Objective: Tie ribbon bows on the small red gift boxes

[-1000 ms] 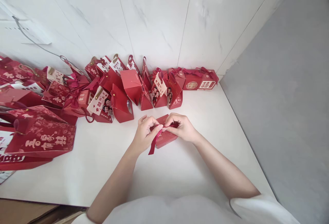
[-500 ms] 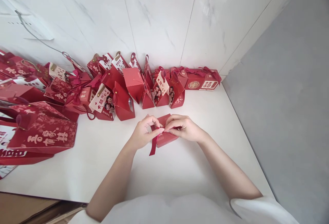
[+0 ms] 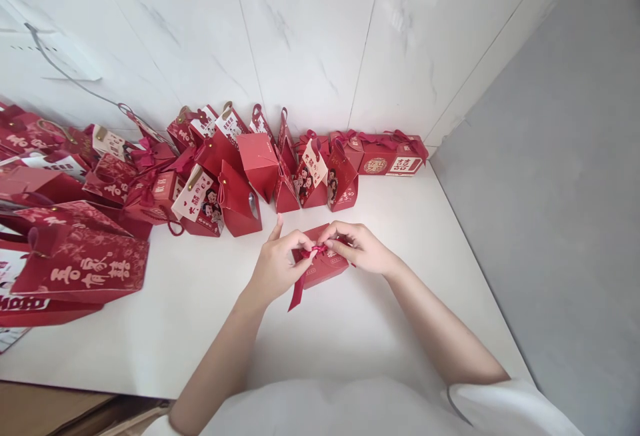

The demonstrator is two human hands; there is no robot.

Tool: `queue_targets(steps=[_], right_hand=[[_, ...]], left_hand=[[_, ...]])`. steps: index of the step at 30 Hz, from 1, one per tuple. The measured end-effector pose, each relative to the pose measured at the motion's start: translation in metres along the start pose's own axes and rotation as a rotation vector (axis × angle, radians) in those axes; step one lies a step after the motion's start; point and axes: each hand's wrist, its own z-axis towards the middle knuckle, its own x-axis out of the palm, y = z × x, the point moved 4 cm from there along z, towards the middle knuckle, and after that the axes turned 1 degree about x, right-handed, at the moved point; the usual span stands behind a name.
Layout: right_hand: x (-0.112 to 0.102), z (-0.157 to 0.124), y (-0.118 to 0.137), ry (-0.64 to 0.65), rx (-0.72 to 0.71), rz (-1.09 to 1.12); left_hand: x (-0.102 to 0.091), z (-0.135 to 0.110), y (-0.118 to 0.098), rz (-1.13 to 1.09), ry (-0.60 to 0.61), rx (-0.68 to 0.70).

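Note:
A small red gift box (image 3: 327, 272) with pale printed characters lies on the white table in front of me. Across its top runs a dark red ribbon (image 3: 297, 293), knotted near the middle, with one tail hanging over the left side onto the table. My left hand (image 3: 280, 261) pinches the ribbon left of the knot between thumb and forefinger, its little-finger side away from the box and one finger raised. From the other side, my right hand (image 3: 363, 247) pinches the ribbon with curled fingers, partly covering the box's right end.
Several red gift boxes (image 3: 243, 203) with handles and ribbons crowd the back and left of the white table (image 3: 400, 336). A longer red box (image 3: 390, 164) stands against the marble-patterned wall (image 3: 300, 43). A grey surface (image 3: 560, 189) borders the table's right edge.
My hands have drawn slightly apart, and the ribbon knot now shows between them. A finger of my left hand has lifted. The view has shifted a little.

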Motion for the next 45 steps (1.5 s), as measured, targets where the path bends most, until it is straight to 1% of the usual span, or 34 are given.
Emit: queue_targets(steps=[2, 4, 6, 10, 12, 15, 21, 26, 31, 34, 38, 40, 45], right_hand=[[0.003, 0.000, -0.001, -0.025, 0.021, 0.017], [0.005, 0.001, -0.001, -0.043, 0.017, -0.004], [0.007, 0.002, 0.001, -0.084, 0.022, -0.055], [0.006, 0.003, 0.008, -0.212, 0.031, -0.221], [0.006, 0.003, 0.010, -0.201, 0.038, -0.269], [0.006, 0.002, 0.011, -0.147, 0.049, -0.265], [0.009, 0.000, 0.011, -0.127, -0.016, -0.256], [0.010, 0.000, 0.011, -0.192, -0.065, -0.309], [0.007, 0.000, 0.012, -0.236, -0.047, -0.297], [0.005, 0.000, 0.013, -0.249, -0.013, -0.301], [0.010, 0.001, 0.013, -0.168, 0.020, -0.293], [0.010, 0.001, 0.012, -0.150, 0.037, -0.250], [0.005, 0.003, 0.007, -0.116, 0.099, -0.140]], left_hand=[[0.001, -0.001, -0.008, 0.093, 0.002, 0.099], [0.004, -0.002, -0.013, 0.163, 0.009, 0.159], [0.005, -0.003, -0.014, 0.225, -0.023, 0.191], [0.007, -0.003, -0.015, 0.286, -0.113, 0.225], [0.007, -0.003, -0.014, 0.291, -0.135, 0.231], [0.007, -0.003, -0.013, 0.277, -0.158, 0.226], [0.005, -0.003, -0.002, 0.156, -0.165, 0.137], [0.003, -0.001, 0.003, 0.055, -0.151, 0.095], [0.002, -0.002, 0.003, 0.040, -0.137, 0.097], [0.002, -0.003, 0.005, 0.051, -0.143, 0.123], [0.002, -0.005, 0.002, 0.124, -0.136, 0.270], [0.002, -0.006, 0.002, 0.135, -0.131, 0.314], [0.002, -0.005, 0.004, 0.127, -0.124, 0.304]])
